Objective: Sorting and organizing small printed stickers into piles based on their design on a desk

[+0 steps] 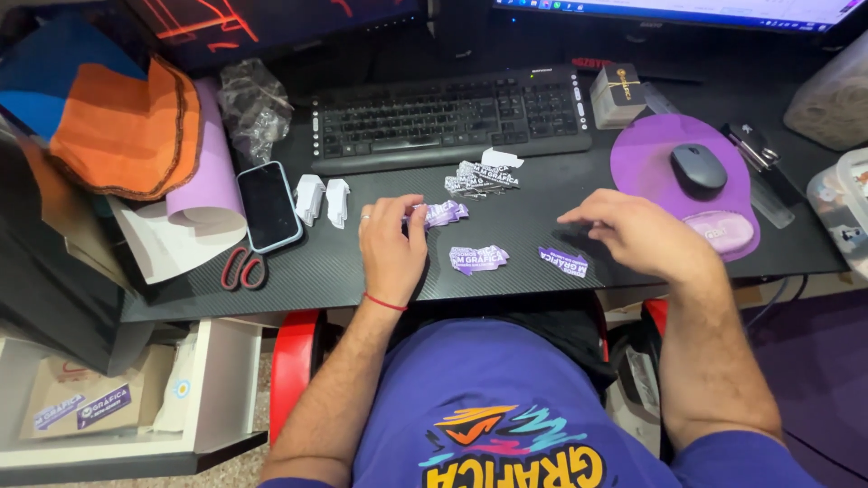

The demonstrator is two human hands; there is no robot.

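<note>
Dark carbon-patterned desk (506, 271) fills the view, with a person in a purple shirt seated at its near edge. Close to the middle of that edge, the left hand (391, 242) pinches a small stack of purple stickers (445, 213) between thumb and fingers, palm down on the desk. The right hand (633, 230) rests well apart from it toward the right, fingers loosely spread and holding nothing, fingertips touching the desk surface. Between the two hands, nearer the edge, lie a cut purple sticker (478, 258) and a second purple sticker (563, 262) just under the right hand's fingertips. Behind these, a pile of black-and-white stickers (481, 177) sits just in front of the black keyboard (449, 115). Two folded white paper pieces (323, 200) lie beside a smartphone (268, 206), face up with a dark screen, left of the left hand. Red-handled scissors (242, 268) lie near the left front corner. Toward the right side, a grey mouse (697, 168) sits on a purple mouse pad (646, 163), with a small box (617, 94) behind it.
</note>
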